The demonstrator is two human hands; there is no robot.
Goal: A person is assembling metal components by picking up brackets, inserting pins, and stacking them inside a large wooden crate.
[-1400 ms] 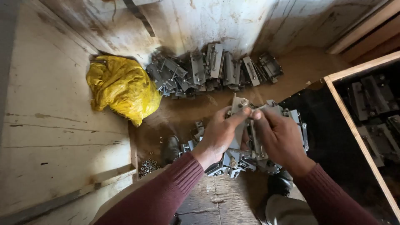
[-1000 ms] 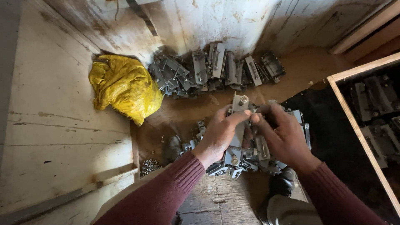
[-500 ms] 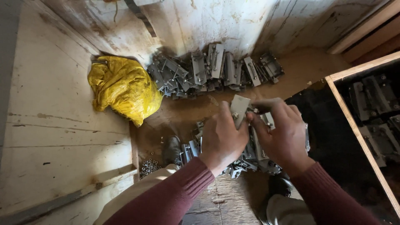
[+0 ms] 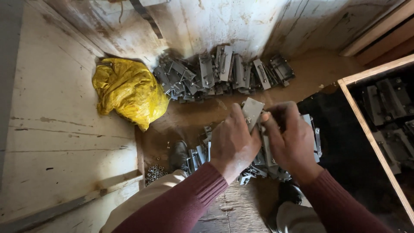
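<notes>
My left hand and my right hand together hold one grey metal bracket, its flat plate tilted up between my fingers. Both hands hover over a loose heap of similar grey brackets on the brown floor in front of me. The fingertips of my right hand pinch at the bracket's right edge; what they grip there is hidden. Both sleeves are dark red.
A second pile of grey brackets lies against the stained wall. A crumpled yellow bag sits to its left. Small nuts lie beside a pale wooden board. A wood-framed box with more brackets stands at right.
The hands have lifted the bracket a little and brought it closer together; my left hand has turned further over the plate. The piles and the bag have not moved.
</notes>
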